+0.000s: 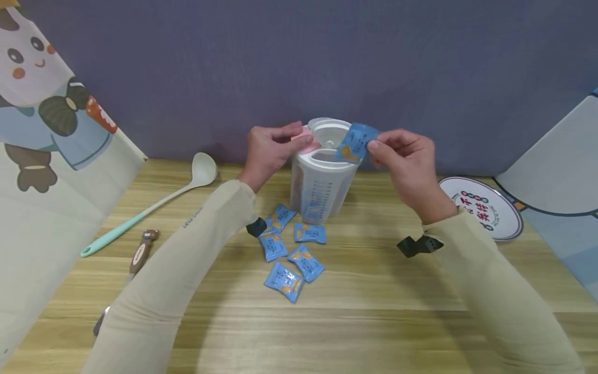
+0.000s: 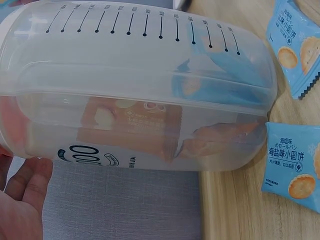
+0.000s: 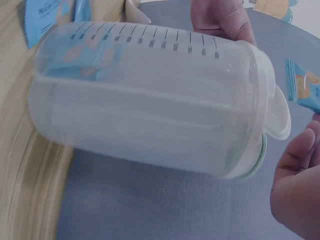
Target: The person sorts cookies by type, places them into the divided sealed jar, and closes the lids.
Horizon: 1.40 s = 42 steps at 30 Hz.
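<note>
A translucent measuring storage container [image 1: 322,187] with a white, compartmented top stands against the back wall. My left hand [image 1: 275,150] holds its pink lid flap [image 1: 306,139], thumb on the near side and fingers behind. Between thumb and fingers, my right hand [image 1: 404,161] pinches a blue cracker packet [image 1: 354,143] at its right edge; the packet overlaps the container's opening in the head view. Inside the container, blue packets [image 2: 220,80] lie low in one compartment and an orange-brown packet [image 2: 135,122] shows in another. Several blue cracker packets [image 1: 284,281] lie on the table before the container.
A ladle [image 1: 203,170] with a mint handle lies on the left, and a brown-handled utensil [image 1: 141,254] lies near it, partly hidden by the left sleeve. On the right, a white oval plaque [image 1: 495,208] with red characters lies behind the right forearm. A grey-blue wall [image 1: 299,62] closes off the back.
</note>
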{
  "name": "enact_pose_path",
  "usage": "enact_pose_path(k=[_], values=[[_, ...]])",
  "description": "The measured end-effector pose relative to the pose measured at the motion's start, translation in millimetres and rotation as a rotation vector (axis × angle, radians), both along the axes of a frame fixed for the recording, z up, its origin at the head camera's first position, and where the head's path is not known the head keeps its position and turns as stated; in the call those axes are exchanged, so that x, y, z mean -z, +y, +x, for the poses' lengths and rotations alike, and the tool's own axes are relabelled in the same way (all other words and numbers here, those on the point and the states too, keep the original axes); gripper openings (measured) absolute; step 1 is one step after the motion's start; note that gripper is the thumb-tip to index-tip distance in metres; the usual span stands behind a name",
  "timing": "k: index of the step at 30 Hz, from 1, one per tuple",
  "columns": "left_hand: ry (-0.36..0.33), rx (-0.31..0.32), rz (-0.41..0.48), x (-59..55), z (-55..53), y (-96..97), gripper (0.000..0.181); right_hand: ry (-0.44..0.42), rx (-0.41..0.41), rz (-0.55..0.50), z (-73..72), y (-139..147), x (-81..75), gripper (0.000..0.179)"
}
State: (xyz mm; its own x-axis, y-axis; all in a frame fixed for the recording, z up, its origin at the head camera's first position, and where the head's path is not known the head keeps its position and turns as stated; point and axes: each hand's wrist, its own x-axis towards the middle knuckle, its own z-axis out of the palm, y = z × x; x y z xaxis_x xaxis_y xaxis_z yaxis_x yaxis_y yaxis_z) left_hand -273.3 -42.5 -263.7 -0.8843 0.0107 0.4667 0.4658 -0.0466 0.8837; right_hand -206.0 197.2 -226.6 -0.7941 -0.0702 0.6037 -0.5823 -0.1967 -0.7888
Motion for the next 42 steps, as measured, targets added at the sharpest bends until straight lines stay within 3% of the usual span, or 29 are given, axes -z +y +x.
enact_pose_path(k=[10,16,21,29,42], values=[[-0.005,0.004,-0.002,-0.8,2.1,-0.6,0.032,-0.002,0.101,0.016,-7.5,-12,6.4,0.005],[0.005,0.008,0.005,-0.4,1.4,-0.5,0.032,-0.029,0.187,0.138,-6.9,-17,10.8,0.006],[0.003,0.010,0.000,-0.5,1.3,-0.9,0.032,0.046,0.257,0.248,-7.0,-19,14.5,0.010],[0.016,0.008,0.011,-1.5,3.0,-0.2,0.030,0.189,0.244,0.291,-8.5,-20,20.3,0.006],[-0.006,-0.001,-0.014,-1.5,1.6,-0.2,0.032,0.160,0.236,0.265,-9.9,-20,20.7,0.007]])
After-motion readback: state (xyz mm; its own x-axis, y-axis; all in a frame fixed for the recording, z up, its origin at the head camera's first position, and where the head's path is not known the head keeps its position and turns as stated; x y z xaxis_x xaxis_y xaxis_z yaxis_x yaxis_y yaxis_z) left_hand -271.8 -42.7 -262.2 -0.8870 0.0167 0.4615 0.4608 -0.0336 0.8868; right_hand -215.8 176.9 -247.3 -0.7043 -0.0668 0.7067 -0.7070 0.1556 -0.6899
